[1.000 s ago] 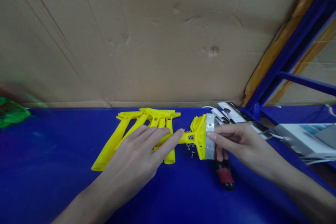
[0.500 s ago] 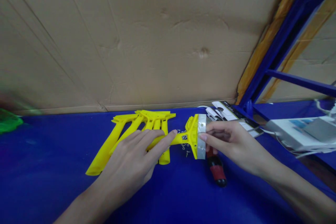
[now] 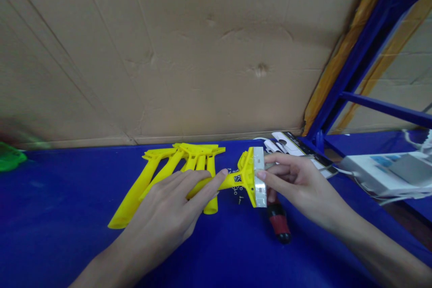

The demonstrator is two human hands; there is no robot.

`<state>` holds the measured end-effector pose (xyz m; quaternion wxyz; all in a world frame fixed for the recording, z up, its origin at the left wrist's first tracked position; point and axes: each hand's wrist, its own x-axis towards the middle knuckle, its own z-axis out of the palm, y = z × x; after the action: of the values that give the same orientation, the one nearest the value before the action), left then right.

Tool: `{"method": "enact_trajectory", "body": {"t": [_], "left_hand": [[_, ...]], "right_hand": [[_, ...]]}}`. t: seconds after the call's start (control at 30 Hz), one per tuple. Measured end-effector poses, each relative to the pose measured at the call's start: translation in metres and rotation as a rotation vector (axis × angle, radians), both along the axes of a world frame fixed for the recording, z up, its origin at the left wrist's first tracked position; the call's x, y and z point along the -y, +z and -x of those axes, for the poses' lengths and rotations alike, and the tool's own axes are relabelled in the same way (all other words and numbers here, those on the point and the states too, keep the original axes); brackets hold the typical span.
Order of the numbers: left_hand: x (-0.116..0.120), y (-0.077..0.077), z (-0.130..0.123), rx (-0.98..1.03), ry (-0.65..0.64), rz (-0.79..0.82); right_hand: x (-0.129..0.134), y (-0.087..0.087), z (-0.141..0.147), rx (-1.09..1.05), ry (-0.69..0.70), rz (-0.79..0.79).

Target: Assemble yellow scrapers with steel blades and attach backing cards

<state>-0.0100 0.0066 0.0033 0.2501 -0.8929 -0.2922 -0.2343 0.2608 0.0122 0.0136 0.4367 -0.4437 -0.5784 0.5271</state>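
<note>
Holding the yellow scraper [image 3: 249, 172] over the blue tabletop [image 3: 219, 252], just right of the other yellow scraper handles [image 3: 168, 166]: wrapping its grip in the left hand [image 3: 175, 202], with the forefinger along it, and pinching the silvery blade [image 3: 259, 189] between thumb and fingers of the right hand [image 3: 297, 180]. Could skew the blade by pressing unevenly with that thumb, nick a fingertip by sliding along its edge, scatter the screws and nuts [image 3: 235, 192] beneath by dropping the scraper, or set the red-and-black screwdriver [image 3: 279, 222] rolling by brushing it.
</note>
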Motion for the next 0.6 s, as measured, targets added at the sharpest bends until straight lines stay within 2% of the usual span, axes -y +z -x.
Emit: {"method": "enact_trajectory", "body": {"t": [0.13, 0.33, 0.47, 0.53, 0.6], "left_hand": [[0.001, -0.001, 0.002, -0.027, 0.001, 0.011], [0.002, -0.004, -0.001, -0.015, -0.015, 0.023], [0.005, 0.006, -0.003, -0.026, -0.019, 0.074], [0.011, 0.015, 0.008, -0.025, -0.026, 0.054], [0.02, 0.016, 0.029, 0.0, 0.008, 0.069]], "right_hand": [[-0.001, 0.0, 0.0, 0.026, -0.006, 0.026], [-0.001, 0.004, -0.004, 0.024, 0.058, 0.019], [-0.001, 0.004, -0.003, -0.022, 0.032, 0.043], [-0.002, 0.004, -0.003, -0.046, 0.009, 0.042], [-0.003, 0.004, -0.004, -0.063, -0.006, 0.03]]}}
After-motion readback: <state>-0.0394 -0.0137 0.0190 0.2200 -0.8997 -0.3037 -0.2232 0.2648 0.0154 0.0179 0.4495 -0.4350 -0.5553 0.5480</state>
